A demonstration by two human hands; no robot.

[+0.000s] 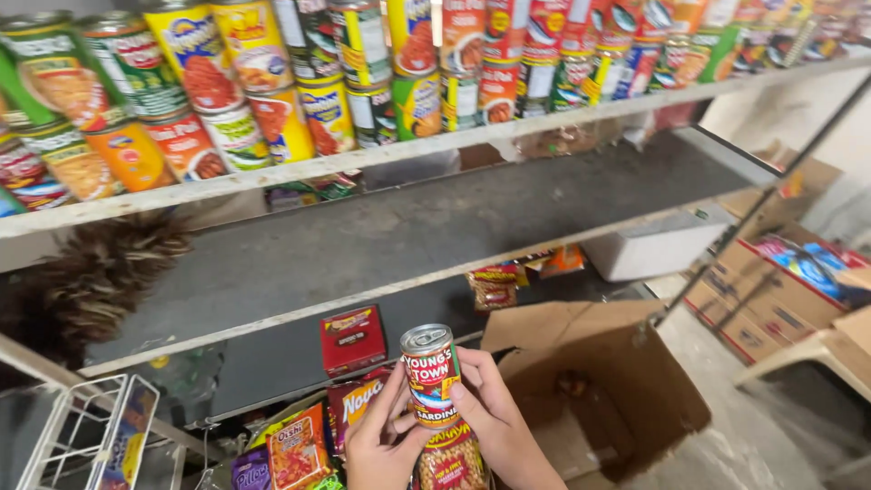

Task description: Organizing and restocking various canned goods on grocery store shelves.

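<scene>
I hold a tall red tin can [430, 375] upright in front of me, low in the view and below the bare grey shelf [435, 227]. My left hand [381, 445] wraps its left side, the thumb and fingers curled against the label. My right hand [494, 413] closes on its right side, fingers lying across the label. So both hands grip the same can, with its silver lid facing up. Just under it stands a second can [452, 458] with a yellow and red label, touching the bottom of the first one between my wrists.

To the right sits an open cardboard box [603, 381] on the floor, its flaps spread. To the left lie colourful snack packets [295, 449] and a small red box [352, 338] on a lower shelf. Above the bare shelf, a top shelf carries rows of stacked cans [272, 82] packed side by side. A brown feather duster [91, 281] rests at the left end of the grey shelf.
</scene>
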